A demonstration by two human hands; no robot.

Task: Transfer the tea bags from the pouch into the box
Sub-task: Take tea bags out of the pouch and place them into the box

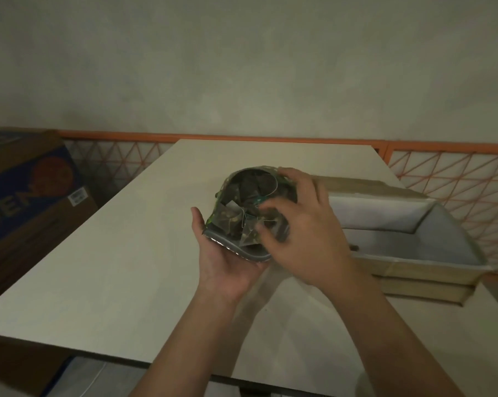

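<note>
Tea bags fill the mouth of the pouch, a tangle of translucent pyramid sachets with thin strings and small tags looping among them. They look very light and soft, so they should crush or tear if squeezed hard, and the strings will likely snag, pulling several out together. The safest hold is probably a gentle pinch on the body or top corner of one sachet, not on its string alone. The pouch seems thin, crinkly foil-like film with a stiffened rim, held open and tilted toward the camera; it would collapse without support from below.

The left hand cradles the pouch from underneath, palm up, fingers curled round its near lower edge and side. The right hand reaches into the opening from the right, its fingertips bent and closing on the sachets, though motion blur hides exactly which one they pinch.

Just right of the hands, the box lies open on the bench, pale inside, with only a small dark speck visible at its near left edge. At far left stands a blue printed carton, and behind the bench runs an orange mesh fence
</note>
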